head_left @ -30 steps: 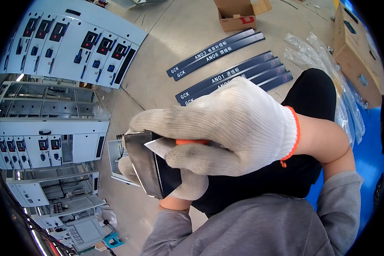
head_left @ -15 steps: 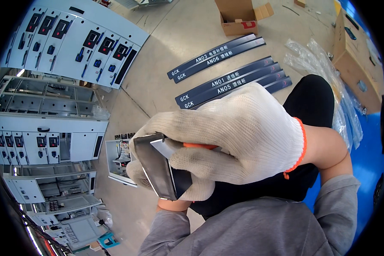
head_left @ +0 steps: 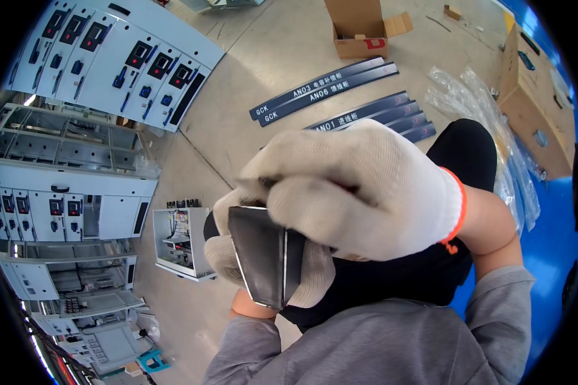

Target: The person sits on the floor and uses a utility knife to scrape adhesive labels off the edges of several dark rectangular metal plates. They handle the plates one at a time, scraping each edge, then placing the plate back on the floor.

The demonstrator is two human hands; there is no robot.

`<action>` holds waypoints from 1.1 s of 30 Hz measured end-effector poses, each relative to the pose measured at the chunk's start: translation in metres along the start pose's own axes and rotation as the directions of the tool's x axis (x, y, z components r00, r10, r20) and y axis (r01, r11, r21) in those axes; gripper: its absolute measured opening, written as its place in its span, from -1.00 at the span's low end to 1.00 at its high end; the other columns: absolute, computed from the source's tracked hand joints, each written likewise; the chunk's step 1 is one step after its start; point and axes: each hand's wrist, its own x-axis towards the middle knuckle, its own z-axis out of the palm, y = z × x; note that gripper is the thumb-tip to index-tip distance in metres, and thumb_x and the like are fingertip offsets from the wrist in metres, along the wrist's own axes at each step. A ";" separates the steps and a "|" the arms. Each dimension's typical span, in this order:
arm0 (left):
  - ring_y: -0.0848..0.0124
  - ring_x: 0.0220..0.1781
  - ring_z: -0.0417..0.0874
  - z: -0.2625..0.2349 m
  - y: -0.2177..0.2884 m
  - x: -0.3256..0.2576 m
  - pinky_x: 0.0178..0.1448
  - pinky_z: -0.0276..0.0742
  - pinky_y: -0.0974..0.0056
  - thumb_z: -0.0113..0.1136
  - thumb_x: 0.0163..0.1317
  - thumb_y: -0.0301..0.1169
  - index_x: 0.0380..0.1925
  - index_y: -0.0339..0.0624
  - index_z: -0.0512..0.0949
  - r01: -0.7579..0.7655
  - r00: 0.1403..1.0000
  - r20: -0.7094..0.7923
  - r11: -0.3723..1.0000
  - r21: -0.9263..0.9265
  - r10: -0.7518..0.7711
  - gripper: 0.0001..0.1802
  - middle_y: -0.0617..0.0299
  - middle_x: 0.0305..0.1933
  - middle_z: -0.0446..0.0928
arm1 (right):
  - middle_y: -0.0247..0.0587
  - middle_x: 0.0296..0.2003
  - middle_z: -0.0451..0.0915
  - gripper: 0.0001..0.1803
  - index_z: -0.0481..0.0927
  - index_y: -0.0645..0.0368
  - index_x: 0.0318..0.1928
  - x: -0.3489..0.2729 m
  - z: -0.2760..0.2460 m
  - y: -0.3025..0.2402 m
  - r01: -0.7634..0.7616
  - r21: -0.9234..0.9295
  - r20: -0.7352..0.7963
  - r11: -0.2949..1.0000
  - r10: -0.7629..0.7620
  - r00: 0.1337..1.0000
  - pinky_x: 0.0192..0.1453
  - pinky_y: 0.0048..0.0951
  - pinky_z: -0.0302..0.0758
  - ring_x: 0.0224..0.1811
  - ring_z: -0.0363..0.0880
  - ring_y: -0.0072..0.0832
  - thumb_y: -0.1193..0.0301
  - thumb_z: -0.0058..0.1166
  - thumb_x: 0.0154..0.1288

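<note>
My left hand (head_left: 316, 273), in a pale knit glove, is wrapped round a dark bent-metal strip (head_left: 257, 256) held end-on, with bright cut edges. Above its upper end is my right hand (head_left: 379, 199), gloved with an orange cuff edge. The right fingers are curled together; a blurred dark sliver shows at their tips, but what they hold is mostly hidden. On the floor beyond my hands lie several dark strips with white lettering (head_left: 324, 91), in two overlapping groups.
An open cardboard box (head_left: 359, 48) stands past the strips. Clear plastic wrap (head_left: 481, 122) and a large carton (head_left: 536, 102) lie at right. Grey switch cabinets (head_left: 115, 58) line the left; a small open electrical box (head_left: 180, 244) sits nearer on the floor.
My right hand has shifted its fingers up to the strip's upper end; the orange piece seen between them is now hidden. The held strip has turned more upright and moved slightly right.
</note>
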 end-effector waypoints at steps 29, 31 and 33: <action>0.19 0.60 0.38 -0.007 -0.030 0.009 0.72 0.28 0.00 0.08 0.59 0.02 0.57 -0.14 0.14 -0.264 0.927 -0.344 0.912 -0.315 0.149 -0.24 0.03 0.56 0.31 | -0.05 -0.35 0.72 -0.14 0.40 0.39 0.48 -0.004 -0.002 0.014 -0.185 0.059 0.171 0.981 0.172 0.970 -0.32 -0.36 0.62 -0.50 0.69 -0.21 0.07 0.26 0.34; 0.19 0.61 0.37 -0.008 -0.032 0.010 0.72 0.27 0.00 0.05 0.60 0.04 0.58 -0.15 0.13 -0.242 0.904 -0.421 0.903 -0.354 0.077 -0.23 0.02 0.57 0.29 | -0.05 -0.36 0.72 -0.14 0.41 0.38 0.48 -0.005 -0.001 0.015 -0.189 0.069 0.161 0.979 0.176 0.971 -0.34 -0.36 0.62 -0.51 0.69 -0.22 0.06 0.27 0.32; 0.18 0.61 0.36 -0.007 -0.031 0.010 0.72 0.26 -0.01 0.02 0.60 0.05 0.58 -0.15 0.13 -0.172 0.898 -0.434 0.964 -0.201 0.070 -0.24 0.02 0.57 0.29 | -0.06 -0.37 0.73 -0.15 0.42 0.37 0.47 -0.005 0.000 0.014 -0.213 0.093 0.163 0.973 0.196 0.967 -0.36 -0.38 0.62 -0.52 0.70 -0.24 0.11 0.28 0.30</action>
